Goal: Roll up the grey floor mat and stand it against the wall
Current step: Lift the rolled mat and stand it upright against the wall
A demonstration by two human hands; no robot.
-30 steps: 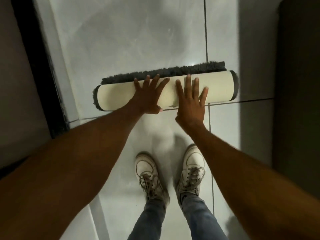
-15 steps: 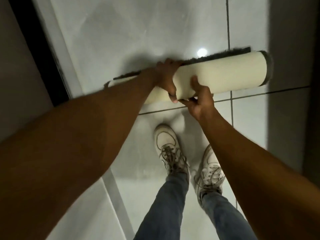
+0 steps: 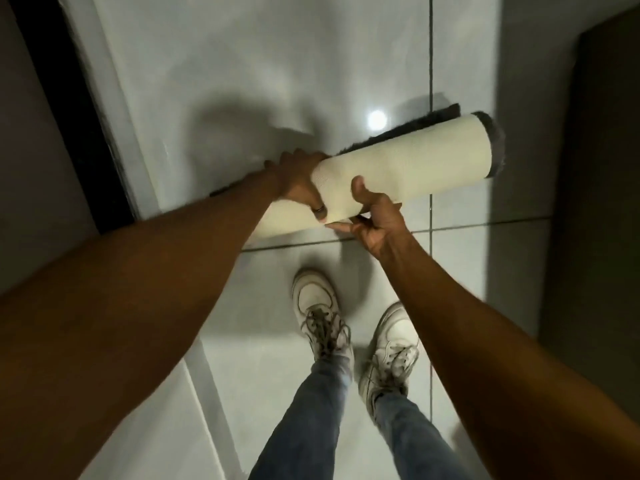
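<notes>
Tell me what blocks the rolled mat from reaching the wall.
Nothing visible does. Both hands, left and right, grip the rolled mat above bare floor tiles; only open tile lies between it and the wall at left.

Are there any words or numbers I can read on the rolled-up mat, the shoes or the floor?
None: no readable words, numbers or labels anywhere.
Rolled mat: plain cream backing with a grey fuzzy edge, no tag showing.
White shoes: no brand mark clear enough to read.
Floor tiles: bare, only a light reflection.
</notes>
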